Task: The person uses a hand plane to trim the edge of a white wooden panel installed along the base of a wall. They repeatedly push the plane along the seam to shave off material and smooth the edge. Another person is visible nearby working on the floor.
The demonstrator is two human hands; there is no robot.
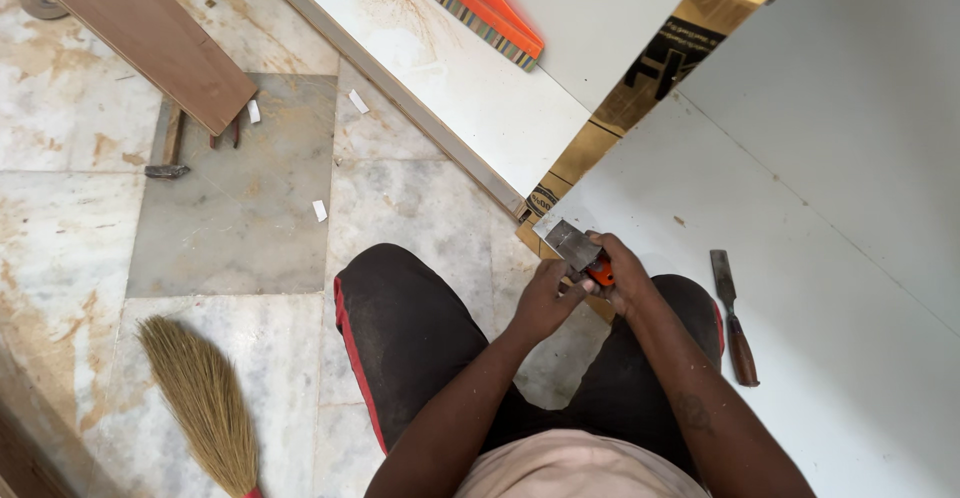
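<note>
Head camera looks straight down at you crouched on a marble floor (420, 208), knees in dark trousers with a red stripe. Your right hand (622, 276) is clenched around the orange handle of a small tool with a flat grey metal head (574, 245), which points away from you to the far left, just over the near corner of a white board (820, 288). Your left hand (545, 300) meets it from the left, fingers curled against the tool just below the head, touching your right hand. On the white board, right of your hands, lies a chisel (733, 318) with a brown wooden handle, blade pointing far. At the far left, a hammer (168, 153) rests on the floor beside a brown wooden plank (150, 33). Near left lies a straw broom (205, 408). An orange level (490, 8) sits on a far white panel.
</note>
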